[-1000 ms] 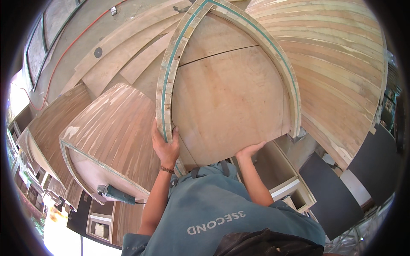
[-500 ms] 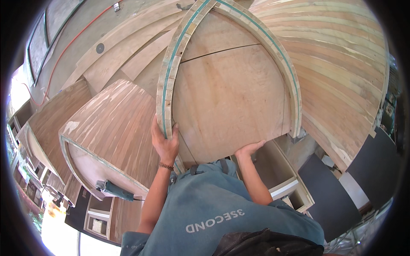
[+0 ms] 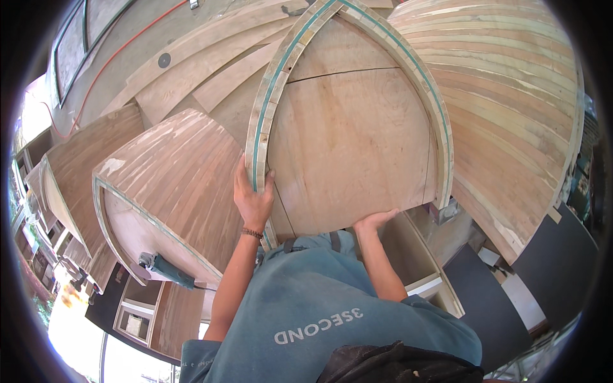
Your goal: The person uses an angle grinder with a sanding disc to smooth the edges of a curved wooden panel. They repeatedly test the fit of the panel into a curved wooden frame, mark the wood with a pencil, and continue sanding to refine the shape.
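Pinching the arched panel (image 3: 351, 147) by its left rim (image 3: 258, 143), the left grip (image 3: 255, 199) holds it before the shirt (image 3: 377, 287); the right grip (image 3: 375, 221) touches its lower edge (image 3: 329, 232), closure unclear: uneven support could tip it.

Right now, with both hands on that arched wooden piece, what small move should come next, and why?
Perhaps curl the right hand around the lower edge of the arched wooden piece: that hand looks outstretched there, while the left hand grips the rim, thumb on its inner side.
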`<control>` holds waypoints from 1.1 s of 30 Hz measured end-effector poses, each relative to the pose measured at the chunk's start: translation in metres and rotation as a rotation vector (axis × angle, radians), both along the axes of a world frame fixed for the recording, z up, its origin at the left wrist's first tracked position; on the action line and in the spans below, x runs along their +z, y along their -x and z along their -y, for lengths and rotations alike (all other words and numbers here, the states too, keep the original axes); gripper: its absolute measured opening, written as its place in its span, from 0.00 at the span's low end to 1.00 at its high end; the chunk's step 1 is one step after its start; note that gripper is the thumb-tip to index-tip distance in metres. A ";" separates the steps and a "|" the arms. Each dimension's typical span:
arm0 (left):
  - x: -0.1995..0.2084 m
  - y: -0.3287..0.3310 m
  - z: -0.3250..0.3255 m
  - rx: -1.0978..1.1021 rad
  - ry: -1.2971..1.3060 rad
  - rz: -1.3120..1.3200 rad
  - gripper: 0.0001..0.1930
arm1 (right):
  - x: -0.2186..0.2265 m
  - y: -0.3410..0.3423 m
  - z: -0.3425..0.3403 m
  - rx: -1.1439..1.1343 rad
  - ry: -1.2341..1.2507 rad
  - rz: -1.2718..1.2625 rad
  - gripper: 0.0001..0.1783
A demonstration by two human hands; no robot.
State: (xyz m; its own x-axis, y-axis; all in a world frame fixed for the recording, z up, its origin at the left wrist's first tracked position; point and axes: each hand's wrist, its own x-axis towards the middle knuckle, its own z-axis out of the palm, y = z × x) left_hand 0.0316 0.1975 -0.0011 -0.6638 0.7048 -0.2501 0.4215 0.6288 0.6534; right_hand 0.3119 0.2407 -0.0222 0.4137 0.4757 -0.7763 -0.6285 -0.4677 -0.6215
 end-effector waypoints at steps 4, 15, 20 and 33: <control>-0.002 0.000 0.001 -0.009 0.006 -0.008 0.38 | 0.002 0.001 -0.001 0.005 -0.007 -0.003 0.51; -0.004 0.000 0.001 0.001 -0.014 0.000 0.37 | -0.013 -0.009 0.008 -0.035 -0.052 0.039 0.50; -0.004 -0.001 0.000 0.005 -0.012 -0.005 0.37 | -0.017 -0.011 0.012 -0.055 -0.020 0.052 0.49; -0.001 -0.003 -0.001 0.008 0.036 -0.005 0.37 | -0.006 0.002 0.004 -0.104 0.076 0.221 0.50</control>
